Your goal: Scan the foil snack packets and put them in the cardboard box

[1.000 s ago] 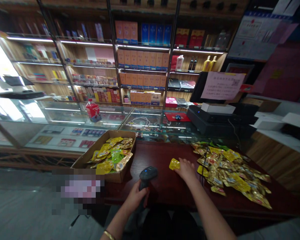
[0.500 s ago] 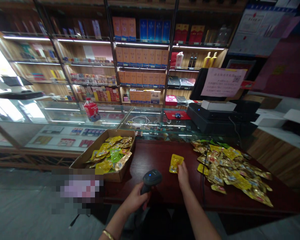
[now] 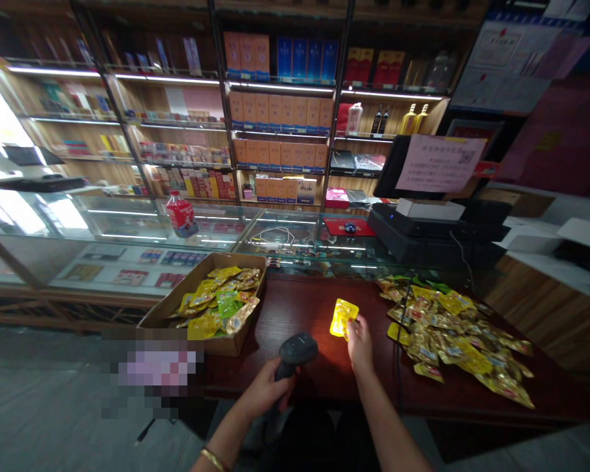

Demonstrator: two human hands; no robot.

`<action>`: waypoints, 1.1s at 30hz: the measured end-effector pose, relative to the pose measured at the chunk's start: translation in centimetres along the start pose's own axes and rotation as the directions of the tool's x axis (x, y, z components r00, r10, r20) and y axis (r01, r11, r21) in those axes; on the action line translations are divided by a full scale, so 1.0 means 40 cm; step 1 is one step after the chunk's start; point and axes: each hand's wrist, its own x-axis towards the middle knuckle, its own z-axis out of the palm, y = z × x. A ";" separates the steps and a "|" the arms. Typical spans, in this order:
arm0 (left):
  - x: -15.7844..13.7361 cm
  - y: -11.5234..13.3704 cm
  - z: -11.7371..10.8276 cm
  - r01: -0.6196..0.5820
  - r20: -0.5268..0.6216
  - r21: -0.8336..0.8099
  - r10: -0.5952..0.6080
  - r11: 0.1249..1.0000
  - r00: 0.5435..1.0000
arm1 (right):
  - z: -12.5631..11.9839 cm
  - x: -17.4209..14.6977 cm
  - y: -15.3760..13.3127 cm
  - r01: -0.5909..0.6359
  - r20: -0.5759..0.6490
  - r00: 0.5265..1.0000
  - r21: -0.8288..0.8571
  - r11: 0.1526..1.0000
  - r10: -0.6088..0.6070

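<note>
A dark grey barcode scanner [image 3: 299, 349] is gripped by its handle in my left hand [image 3: 269, 388]. Its head faces right, and its light falls on a small yellow snack packet [image 3: 343, 318]. My right hand [image 3: 360, 346] pinches that packet by its lower right edge, a little above the dark red table [image 3: 295, 298]. Left of the scanner stands an open cardboard box [image 3: 240, 344] with yellow, gold and green packets inside. A spread heap of similar packets [image 3: 447, 334] covers the right side of the table.
A black cable [image 3: 400, 357] runs across the table beside my right forearm. Behind is a glass counter [image 3: 216, 226] with a red bottle [image 3: 181, 215], a white cable [image 3: 274, 237], a mouse [image 3: 349, 228] and a monitor with a paper sign [image 3: 440, 162]. Stocked shelves line the wall.
The scanner's light now shines bright on the yellow packet and the table around it; the blue light on the scanner's top is no longer visible. The packet has shifted slightly left and up.
</note>
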 end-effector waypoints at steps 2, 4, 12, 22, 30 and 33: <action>0.000 -0.003 0.000 0.005 -0.004 -0.011 -0.006 1.000 1.000 | -0.001 0.001 0.002 0.005 0.004 1.000 -0.013 1.000 -0.005; 0.001 -0.004 0.000 0.014 -0.014 -0.027 -0.014 1.000 1.000 | -0.001 0.002 0.005 0.008 0.008 1.000 -0.009 1.000 -0.008; -0.001 -0.004 0.000 0.028 -0.004 -0.058 -0.029 0.998 1.000 | 0.001 0.003 0.019 0.038 0.045 0.998 0.017 0.999 -0.039; -0.004 -0.007 0.005 0.041 -0.049 -0.049 -0.044 0.998 0.998 | 0.004 -0.001 0.020 0.027 0.094 0.995 0.027 0.999 -0.029; -0.002 0.000 0.009 0.018 -0.057 -0.040 -0.020 0.999 0.998 | 0.003 -0.004 0.012 0.018 0.094 0.995 -0.041 0.999 -0.014; 0.001 0.002 0.014 -0.005 -0.110 -0.022 0.003 1.000 0.994 | 0.002 -0.002 0.012 0.004 0.086 0.996 -0.046 0.999 0.000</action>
